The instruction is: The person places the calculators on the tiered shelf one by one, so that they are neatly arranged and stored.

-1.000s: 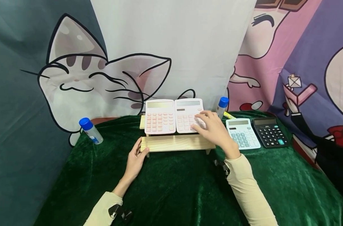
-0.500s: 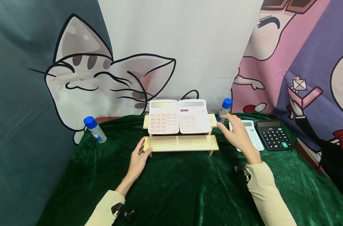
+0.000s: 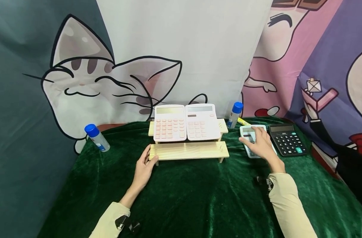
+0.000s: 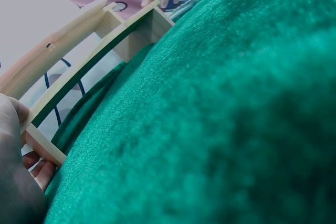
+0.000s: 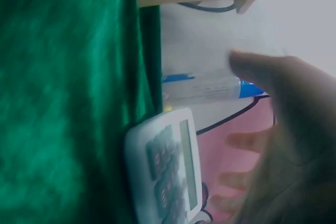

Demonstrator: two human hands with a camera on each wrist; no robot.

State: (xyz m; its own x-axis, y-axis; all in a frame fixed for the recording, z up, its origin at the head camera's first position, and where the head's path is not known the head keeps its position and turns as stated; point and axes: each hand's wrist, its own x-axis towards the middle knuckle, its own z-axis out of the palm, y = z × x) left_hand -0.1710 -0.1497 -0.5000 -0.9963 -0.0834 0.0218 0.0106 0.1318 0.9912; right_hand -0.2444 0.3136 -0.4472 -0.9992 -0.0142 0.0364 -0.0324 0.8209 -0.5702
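Note:
Two pink calculators lean side by side on the upper step of a two-step wooden stand, the left calculator (image 3: 170, 123) touching or nearly touching the right calculator (image 3: 202, 121). My left hand (image 3: 143, 170) grips the left end of the stand's lower step (image 3: 188, 150), thumb on top; in the left wrist view its fingertips (image 4: 42, 174) curl by the stand's leg. My right hand (image 3: 260, 144) is over a light blue calculator (image 3: 246, 130) lying on the cloth, partly covering it. In the right wrist view, that hand's fingers are spread above the calculator (image 5: 165, 166), holding nothing.
A black calculator (image 3: 288, 140) lies right of the light blue one. Blue-capped bottles stand behind the stand's right end (image 3: 235, 115) and at the left (image 3: 97, 138). A yellow item (image 3: 244, 121) lies behind the blue calculator. Green velvet (image 3: 184, 198) covers the table before a printed backdrop.
My right hand has moved right, from the right pink calculator to above the light blue one. The left hand has kept its grip on the stand.

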